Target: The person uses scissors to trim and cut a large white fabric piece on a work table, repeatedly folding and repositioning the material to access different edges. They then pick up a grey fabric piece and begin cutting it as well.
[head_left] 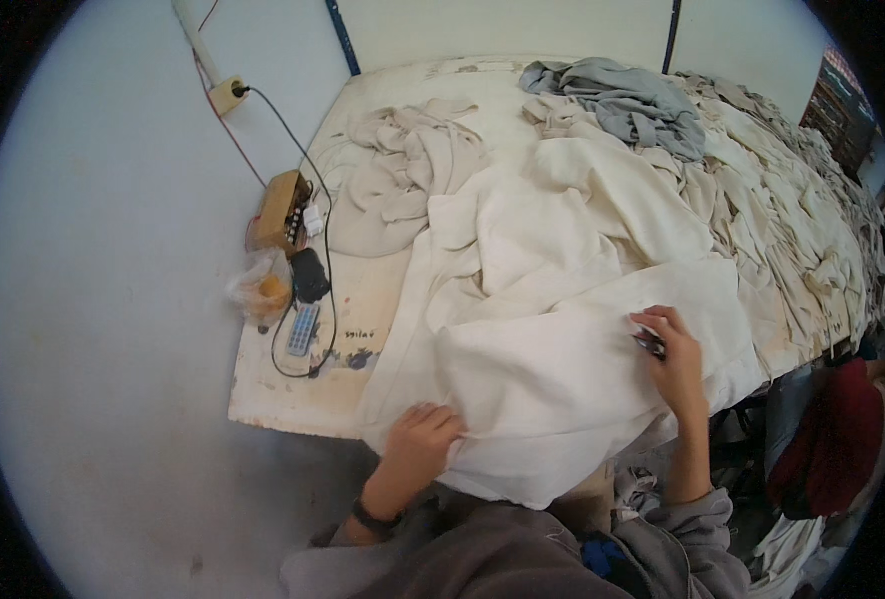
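Observation:
A large cream cloth (532, 359) lies in loose folds across the table and hangs over its front edge towards me. My left hand (424, 439) is closed on the cloth's near left part, fingers curled over the fabric. Farther right, my right hand (674, 359) rests over the cloth with its fingers wrapped round a small dark metal tool (650, 343), which looks like thread snips. Most of that tool is hidden in the palm.
Left on the table (263, 394) are a brown box-shaped device (283, 205), a plastic bag (263, 288), a black pouch (309, 275), a remote control (303, 329) and a looped cable. Beige cloth (402, 170), grey cloth (632, 100) and a long cloth heap (772, 210) lie beyond.

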Available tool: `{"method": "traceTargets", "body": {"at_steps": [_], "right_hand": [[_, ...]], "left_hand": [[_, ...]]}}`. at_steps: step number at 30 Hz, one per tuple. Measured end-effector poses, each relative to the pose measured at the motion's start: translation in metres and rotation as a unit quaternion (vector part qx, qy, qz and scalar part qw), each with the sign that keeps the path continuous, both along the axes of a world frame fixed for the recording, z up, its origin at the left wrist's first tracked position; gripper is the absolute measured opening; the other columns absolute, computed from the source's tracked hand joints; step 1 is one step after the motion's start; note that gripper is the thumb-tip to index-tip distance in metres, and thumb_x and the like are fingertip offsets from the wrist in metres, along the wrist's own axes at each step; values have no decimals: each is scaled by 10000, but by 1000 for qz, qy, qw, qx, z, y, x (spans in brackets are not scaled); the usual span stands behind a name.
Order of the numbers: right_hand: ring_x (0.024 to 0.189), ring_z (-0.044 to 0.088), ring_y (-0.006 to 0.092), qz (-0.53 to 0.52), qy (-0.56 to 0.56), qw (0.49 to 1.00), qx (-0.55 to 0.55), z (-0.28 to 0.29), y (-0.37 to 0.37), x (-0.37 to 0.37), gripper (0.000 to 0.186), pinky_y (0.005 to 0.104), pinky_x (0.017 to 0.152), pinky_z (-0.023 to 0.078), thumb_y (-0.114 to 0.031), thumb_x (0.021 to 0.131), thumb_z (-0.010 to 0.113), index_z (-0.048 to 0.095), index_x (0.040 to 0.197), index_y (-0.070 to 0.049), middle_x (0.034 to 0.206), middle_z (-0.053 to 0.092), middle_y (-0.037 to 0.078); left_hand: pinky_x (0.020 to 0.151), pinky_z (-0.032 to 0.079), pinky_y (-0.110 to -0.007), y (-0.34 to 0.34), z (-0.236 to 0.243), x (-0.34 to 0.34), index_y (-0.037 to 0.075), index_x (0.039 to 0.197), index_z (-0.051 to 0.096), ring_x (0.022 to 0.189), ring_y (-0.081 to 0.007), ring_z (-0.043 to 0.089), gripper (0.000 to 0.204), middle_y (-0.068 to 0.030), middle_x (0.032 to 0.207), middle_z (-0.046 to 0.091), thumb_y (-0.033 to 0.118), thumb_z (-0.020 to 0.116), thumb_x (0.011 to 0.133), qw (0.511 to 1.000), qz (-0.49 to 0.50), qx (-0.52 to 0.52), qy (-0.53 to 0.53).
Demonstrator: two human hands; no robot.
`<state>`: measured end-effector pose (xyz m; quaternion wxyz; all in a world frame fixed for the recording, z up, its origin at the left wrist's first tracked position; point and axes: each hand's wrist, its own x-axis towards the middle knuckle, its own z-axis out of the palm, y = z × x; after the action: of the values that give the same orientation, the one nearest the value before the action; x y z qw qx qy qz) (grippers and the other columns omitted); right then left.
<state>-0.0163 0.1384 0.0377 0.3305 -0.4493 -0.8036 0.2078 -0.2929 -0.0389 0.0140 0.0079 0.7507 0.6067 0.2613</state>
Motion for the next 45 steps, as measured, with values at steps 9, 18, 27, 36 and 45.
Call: {"method": "traceTargets", "body": {"at_steps": [9, 18, 27, 36, 45], "right_hand": [[842, 614, 278, -56, -64, 996, 41, -55, 8, 13, 458, 379, 692, 495, 78, 640, 541, 629, 1024, -155, 1079, 563, 42], [832, 614, 286, -23, -23, 999, 38, -51, 7, 15, 440, 347, 708, 497, 86, 627, 534, 632, 997, -131, 1031, 588, 64], [965, 596, 283, -140, 49, 965, 218, 2, 82, 82, 414, 296, 824, 453, 170, 703, 455, 614, 1027, -33, 1057, 598, 112], [854, 580, 231, -199, 143, 957, 154, -56, 145, 115, 276, 260, 781, 439, 160, 691, 471, 570, 891, -3, 874, 565, 104], [849, 574, 228, -191, 93, 932, 294, 34, 92, 118, 235, 238, 763, 433, 163, 717, 480, 541, 879, 3, 877, 560, 83]], "left_hand": [[684, 453, -372, 14, 32, -45, 47, 948, 613, 788, -313, 584, 178, -132, 849, 618, 152, 624, 804, 955, 223, -24, -195], [664, 429, -414, 83, 0, -2, 19, 881, 558, 761, -367, 555, 238, -175, 864, 599, 239, 618, 815, 974, 151, 3, -168], [586, 424, -415, 65, -31, -40, 43, 819, 571, 684, -379, 570, 231, -167, 747, 602, 269, 617, 814, 966, 235, -37, -103], [580, 433, -402, 66, -40, -41, 59, 834, 584, 685, -362, 581, 223, -151, 765, 611, 279, 615, 815, 964, 248, -10, -98], [651, 413, -313, 63, 5, -62, -15, 864, 567, 728, -238, 549, 204, -129, 777, 560, 186, 595, 843, 936, 218, 57, -271]]}}
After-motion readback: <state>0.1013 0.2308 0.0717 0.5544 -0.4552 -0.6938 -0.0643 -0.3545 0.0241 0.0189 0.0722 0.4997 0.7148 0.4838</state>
